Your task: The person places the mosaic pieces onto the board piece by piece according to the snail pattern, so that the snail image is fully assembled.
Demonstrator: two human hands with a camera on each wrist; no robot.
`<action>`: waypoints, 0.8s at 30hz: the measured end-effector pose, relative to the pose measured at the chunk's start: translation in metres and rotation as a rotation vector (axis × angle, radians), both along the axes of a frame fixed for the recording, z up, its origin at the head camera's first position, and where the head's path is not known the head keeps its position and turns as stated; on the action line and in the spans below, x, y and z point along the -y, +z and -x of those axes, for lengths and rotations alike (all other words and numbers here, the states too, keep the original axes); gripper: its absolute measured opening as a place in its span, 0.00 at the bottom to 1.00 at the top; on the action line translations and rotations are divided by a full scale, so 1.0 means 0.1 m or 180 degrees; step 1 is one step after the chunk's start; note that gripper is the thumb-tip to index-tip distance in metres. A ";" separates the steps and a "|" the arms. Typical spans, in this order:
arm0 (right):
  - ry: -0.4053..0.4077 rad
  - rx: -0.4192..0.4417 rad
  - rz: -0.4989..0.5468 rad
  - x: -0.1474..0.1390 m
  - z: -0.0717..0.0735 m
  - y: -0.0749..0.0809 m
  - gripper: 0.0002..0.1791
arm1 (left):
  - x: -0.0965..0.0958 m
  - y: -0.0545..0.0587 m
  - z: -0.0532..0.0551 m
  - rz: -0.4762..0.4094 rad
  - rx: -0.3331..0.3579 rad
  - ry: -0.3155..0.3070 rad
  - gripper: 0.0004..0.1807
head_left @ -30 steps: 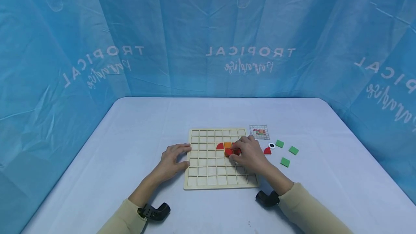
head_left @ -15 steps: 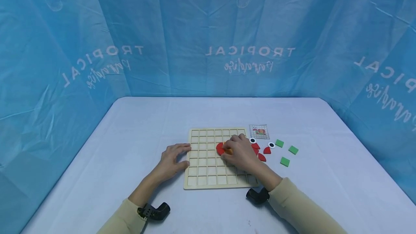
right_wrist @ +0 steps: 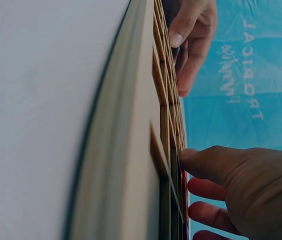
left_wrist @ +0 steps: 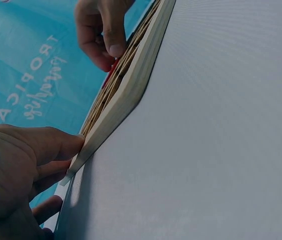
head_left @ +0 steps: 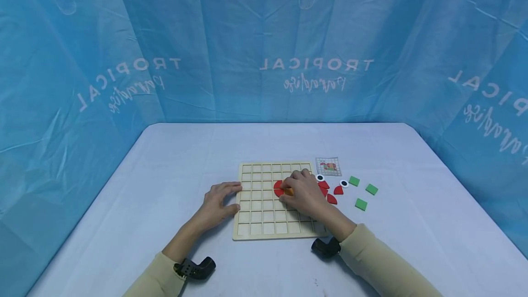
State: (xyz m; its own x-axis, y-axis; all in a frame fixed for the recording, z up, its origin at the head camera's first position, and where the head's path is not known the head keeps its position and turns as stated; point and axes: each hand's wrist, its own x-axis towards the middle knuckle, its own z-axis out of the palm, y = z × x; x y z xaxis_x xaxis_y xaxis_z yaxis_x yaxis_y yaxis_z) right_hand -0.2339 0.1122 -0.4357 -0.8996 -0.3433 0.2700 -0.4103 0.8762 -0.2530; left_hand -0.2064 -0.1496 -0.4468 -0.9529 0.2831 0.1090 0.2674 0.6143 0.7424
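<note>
My left hand (head_left: 219, 203) rests at the left edge of a pale wooden grid board (head_left: 255, 229), its thumb and fingers touching that edge. In the left wrist view, the thumb lies at the board's rim. Over the upper right part of the board is my right hand (head_left: 303, 191), its thumb and fingertips down on the grid and apart. Red quarter-round tiles (head_left: 278, 189) sit in the grid just left of these fingertips. Part of an orange tile (head_left: 290, 192) shows beneath the hand; the palm hides other cells.
Beside the board's right edge lie red tiles (head_left: 332, 199), a second loose red tile (head_left: 338, 190) and two white eye discs (head_left: 344, 183). Green square tiles (head_left: 360, 204) are farther right. A small pattern card (head_left: 328, 167) lies behind them.
My right hand has shifted left across the board, uncovering red tiles and an eye disc by the right edge. It stays nearly still over the last half second; the left hand keeps its place.
</note>
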 end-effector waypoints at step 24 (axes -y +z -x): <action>-0.0386 0.0020 0.0242 -0.71 -0.09 0.16 0.15 | -0.01 -0.03 0.02 0.0036 0.0037 0.0116 0.27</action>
State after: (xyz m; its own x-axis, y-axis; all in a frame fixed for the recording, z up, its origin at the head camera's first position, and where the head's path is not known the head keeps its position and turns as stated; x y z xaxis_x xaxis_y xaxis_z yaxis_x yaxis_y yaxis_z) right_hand -0.2249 0.1832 -0.4202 -0.9350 -0.2108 0.2853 -0.3009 0.8974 -0.3228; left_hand -0.2079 -0.1485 -0.4496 -0.9637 0.2495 0.0948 0.2361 0.6319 0.7382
